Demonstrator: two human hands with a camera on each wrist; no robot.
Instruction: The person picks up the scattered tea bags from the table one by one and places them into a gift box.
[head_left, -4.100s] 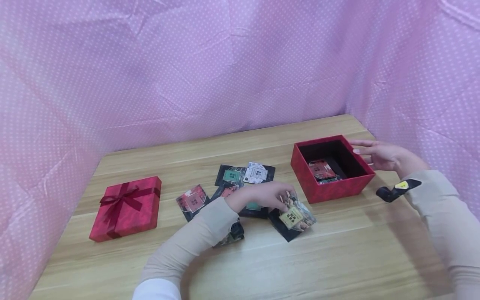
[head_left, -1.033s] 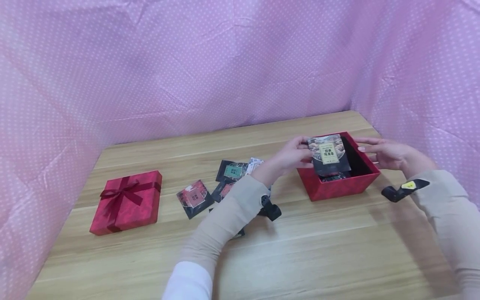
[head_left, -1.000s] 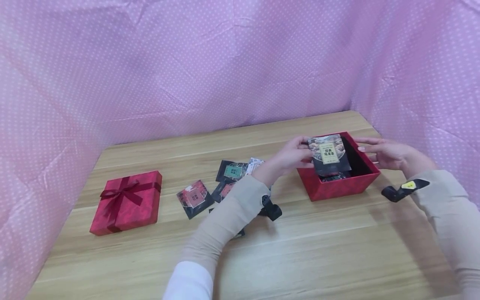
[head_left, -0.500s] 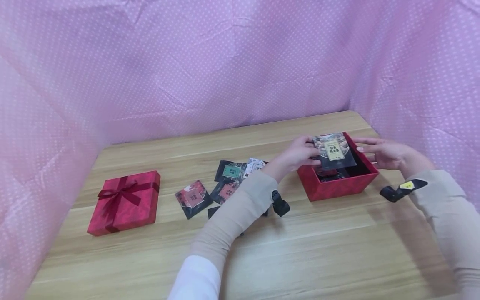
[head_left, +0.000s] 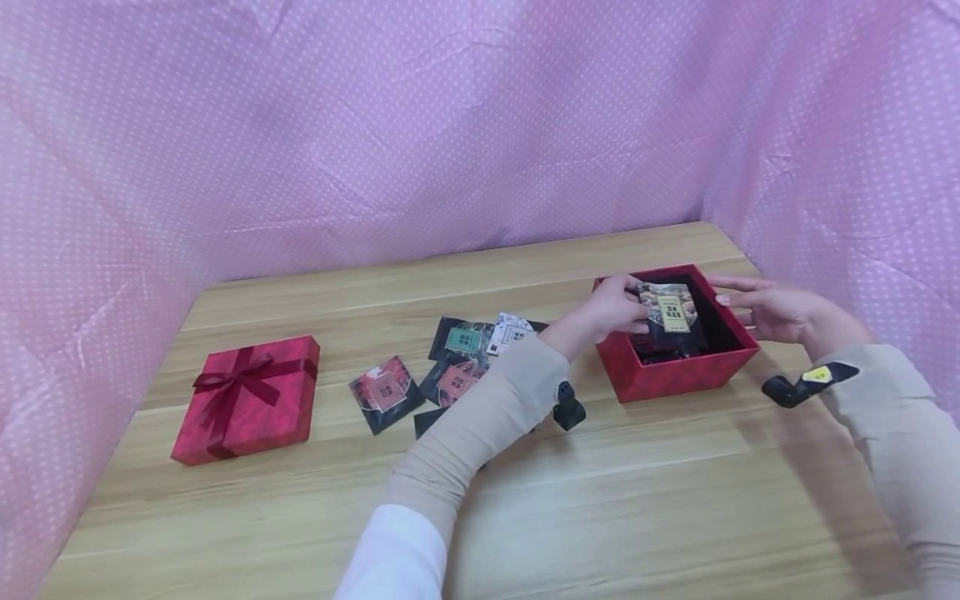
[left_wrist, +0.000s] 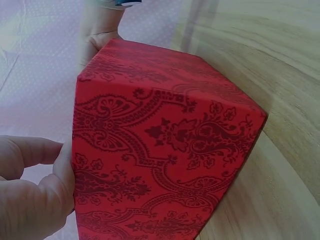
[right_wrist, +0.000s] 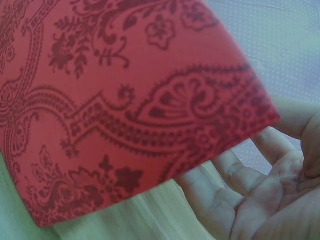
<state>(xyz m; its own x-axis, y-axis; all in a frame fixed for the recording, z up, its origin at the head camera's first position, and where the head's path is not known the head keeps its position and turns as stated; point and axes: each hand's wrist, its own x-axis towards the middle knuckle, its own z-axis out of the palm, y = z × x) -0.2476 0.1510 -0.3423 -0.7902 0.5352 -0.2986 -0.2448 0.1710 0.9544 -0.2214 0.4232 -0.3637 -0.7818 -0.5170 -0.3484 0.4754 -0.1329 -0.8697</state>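
Observation:
A dark tea sachet (head_left: 672, 337) with a pale yellow label is pinched at its left edge by my left hand (head_left: 618, 307). It tilts inside the mouth of an open red box (head_left: 675, 382), over other dark sachets lying in there. In the left wrist view the thumb and a finger of my left hand (left_wrist: 37, 182) are at the rim of the patterned box (left_wrist: 160, 150), which hides the sachet. My right hand (head_left: 783, 308) rests against the box's right side, its fingers extended; the right wrist view shows that hand (right_wrist: 270, 195) with fingers spread behind the box edge.
Several tea sachets (head_left: 386, 393) lie on the wooden table (head_left: 637, 508), partly covered by my left sleeve (head_left: 480, 425). A red box lid (head_left: 251, 398) with a ribbon bow sits at the left. Pink dotted cloth (head_left: 450, 150) hangs around the table.
My left hand picked the yellow-labelled sachet off the table and carried it right, over the box. Since half a second ago it has dropped lower into the box. The right hand has stayed at the box.

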